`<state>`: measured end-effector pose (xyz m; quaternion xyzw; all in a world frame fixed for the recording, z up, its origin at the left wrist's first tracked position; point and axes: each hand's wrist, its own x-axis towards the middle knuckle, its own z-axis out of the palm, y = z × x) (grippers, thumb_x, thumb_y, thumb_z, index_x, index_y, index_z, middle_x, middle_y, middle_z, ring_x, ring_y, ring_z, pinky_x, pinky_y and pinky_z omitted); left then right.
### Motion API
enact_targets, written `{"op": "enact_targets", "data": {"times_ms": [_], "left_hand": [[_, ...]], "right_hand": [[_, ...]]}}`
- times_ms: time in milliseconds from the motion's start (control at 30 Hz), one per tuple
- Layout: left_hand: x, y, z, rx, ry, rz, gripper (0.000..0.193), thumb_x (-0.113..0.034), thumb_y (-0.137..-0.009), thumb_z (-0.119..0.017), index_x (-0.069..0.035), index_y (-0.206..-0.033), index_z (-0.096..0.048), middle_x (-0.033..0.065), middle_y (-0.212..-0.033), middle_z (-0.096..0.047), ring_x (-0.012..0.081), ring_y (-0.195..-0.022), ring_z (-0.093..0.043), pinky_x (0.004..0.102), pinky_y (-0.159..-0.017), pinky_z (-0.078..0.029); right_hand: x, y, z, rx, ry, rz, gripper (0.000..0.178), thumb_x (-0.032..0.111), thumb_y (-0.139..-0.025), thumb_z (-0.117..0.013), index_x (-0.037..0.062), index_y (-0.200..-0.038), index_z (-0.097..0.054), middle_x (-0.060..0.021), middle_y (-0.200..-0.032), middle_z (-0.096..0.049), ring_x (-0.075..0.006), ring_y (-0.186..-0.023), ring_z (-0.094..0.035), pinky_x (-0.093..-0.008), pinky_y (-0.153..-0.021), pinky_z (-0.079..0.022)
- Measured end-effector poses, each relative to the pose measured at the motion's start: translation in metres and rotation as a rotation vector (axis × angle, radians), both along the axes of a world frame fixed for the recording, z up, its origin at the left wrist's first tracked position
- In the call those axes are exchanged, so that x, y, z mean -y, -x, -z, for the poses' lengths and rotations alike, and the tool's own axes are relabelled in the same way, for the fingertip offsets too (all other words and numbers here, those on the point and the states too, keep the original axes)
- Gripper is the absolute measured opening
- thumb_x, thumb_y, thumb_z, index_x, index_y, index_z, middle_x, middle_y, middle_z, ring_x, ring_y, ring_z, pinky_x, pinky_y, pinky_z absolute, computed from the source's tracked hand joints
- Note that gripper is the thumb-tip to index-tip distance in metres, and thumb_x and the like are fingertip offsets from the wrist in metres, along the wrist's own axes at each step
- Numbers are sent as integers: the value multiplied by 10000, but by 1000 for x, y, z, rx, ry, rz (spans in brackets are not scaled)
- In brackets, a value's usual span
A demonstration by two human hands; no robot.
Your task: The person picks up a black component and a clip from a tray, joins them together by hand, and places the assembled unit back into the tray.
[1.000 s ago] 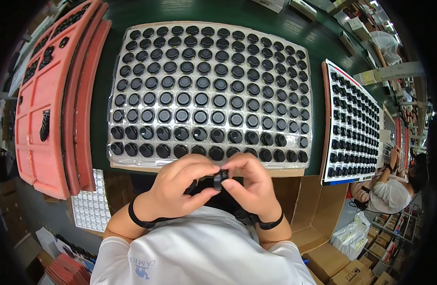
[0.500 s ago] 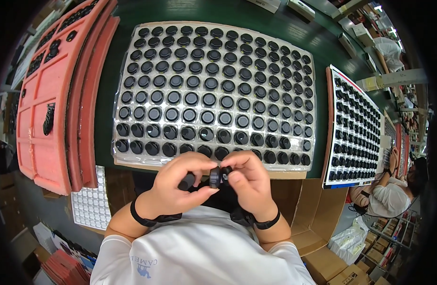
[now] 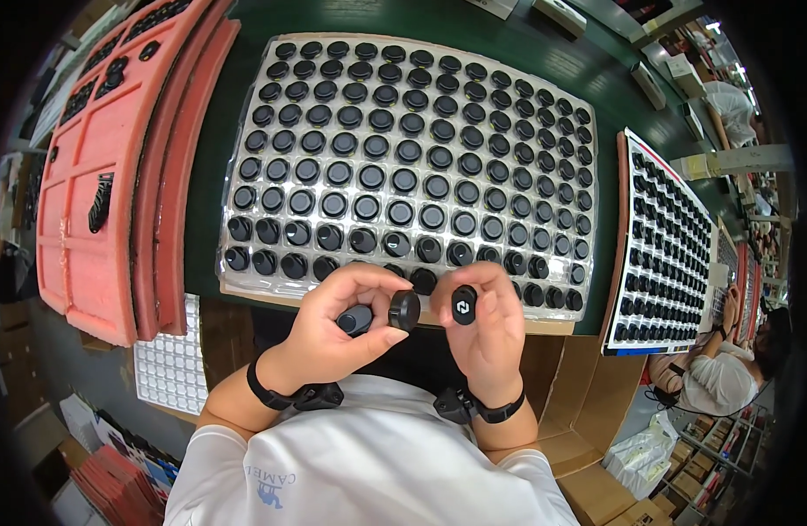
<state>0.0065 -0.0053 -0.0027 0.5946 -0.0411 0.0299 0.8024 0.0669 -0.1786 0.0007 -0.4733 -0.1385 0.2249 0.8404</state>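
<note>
My left hand (image 3: 320, 329) pinches a round black cap (image 3: 404, 309) between thumb and fingertips. A second black cylindrical piece (image 3: 354, 321) is tucked in the curl of the same hand. To its right, my right hand (image 3: 491, 337) holds a small oval black piece (image 3: 464, 305) with a white mark on its face. The two hands are apart, just over the near edge of a clear plastic tray (image 3: 226, 276). Rows of round black parts fill the tray; in its two nearest rows the parts look tilted or differently shaped.
Stacked pink foam trays (image 3: 74, 263) with some black parts stand at the left. On the right lies a white tray (image 3: 629, 298) of black parts. An open cardboard box (image 3: 570, 394) is below the table's edge. A co-worker (image 3: 724, 381) sits at the far right.
The hands were together with the pieces touching or nearly so; now they are apart. My right hand has moved right with the oval piece, its marked face showing. The view has shifted slightly.
</note>
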Motion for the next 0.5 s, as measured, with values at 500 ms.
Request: {"op": "enact_targets", "data": {"times_ms": [500], "left_hand": [[-3, 1, -5, 120, -203, 4, 411, -49, -760, -719, 0, -1117, -520, 115, -1017, -566, 82, -681, -500, 232, -654, -435]], "right_hand": [[-11, -1, -5, 303, 197, 3, 301, 123, -876, -600, 6, -1134, -498, -58, -875, -534, -109, -699, -472, -240, -610, -380]]}}
